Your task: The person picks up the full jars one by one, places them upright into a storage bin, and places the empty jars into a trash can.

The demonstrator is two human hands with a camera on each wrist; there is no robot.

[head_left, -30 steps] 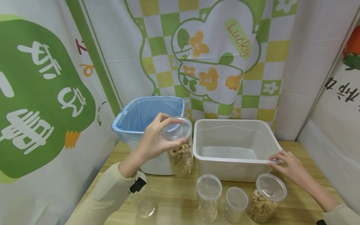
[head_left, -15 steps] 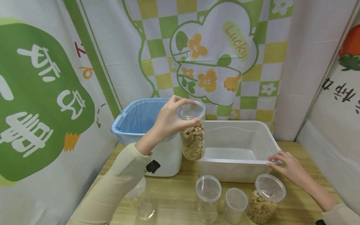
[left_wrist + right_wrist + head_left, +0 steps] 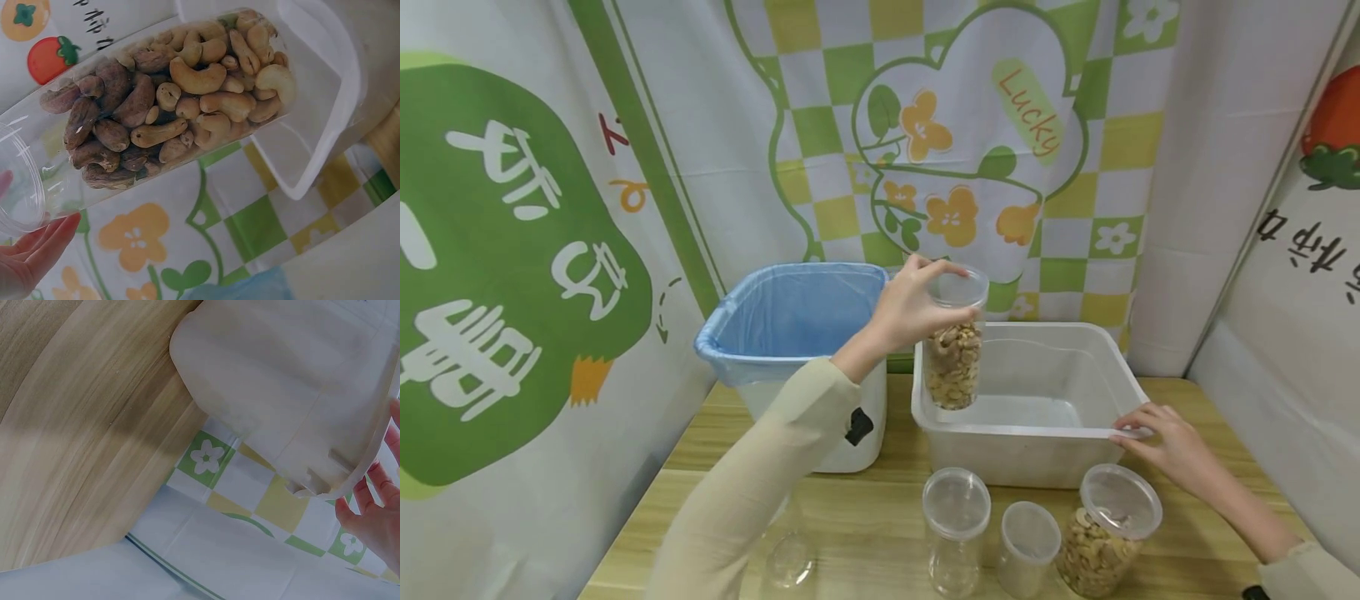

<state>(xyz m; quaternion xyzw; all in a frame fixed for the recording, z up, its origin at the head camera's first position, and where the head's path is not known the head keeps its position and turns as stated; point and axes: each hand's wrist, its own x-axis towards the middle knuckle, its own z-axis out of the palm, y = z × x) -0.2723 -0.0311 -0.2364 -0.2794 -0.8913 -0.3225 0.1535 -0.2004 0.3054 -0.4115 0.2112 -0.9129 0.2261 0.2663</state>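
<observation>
Clear plastic, packed about halfway with cashews: that is the jar of cashews (image 3: pixel 953 346) the left hand (image 3: pixel 907 307) grips near its lidded top, fingers and thumb curled round the rim. It hangs upright at the centre of the head view, above the near left corner of the white tub (image 3: pixel 1097 467). In the left wrist view the jar (image 3: pixel 169 106) fills the upper half of the frame, with fingertips (image 3: pixel 37 250) showing at the lower left.

At the right of the head view the right hand (image 3: pixel 1168 446) rests on the tub's front rim, fingers laid over the edge; in the right wrist view its fingertips (image 3: pixel 375 506) touch the rim (image 3: pixel 369 450) at the right edge of the frame.

Left of the tub stands a white bin with a blue liner (image 3: pixel 790 312). Along the bottom of the head view, on the wooden table (image 3: pixel 865 517), stand an empty lidded jar (image 3: pixel 955 529), a smaller empty jar (image 3: pixel 1028 546) and a second jar of cashews (image 3: pixel 1108 533), with another clear jar (image 3: pixel 790 562) partly hidden by the left sleeve.

On the checked backdrop, inside a flower outline at the upper centre, the word "Lucky" (image 3: pixel 1026 104) reads in orange on green.
</observation>
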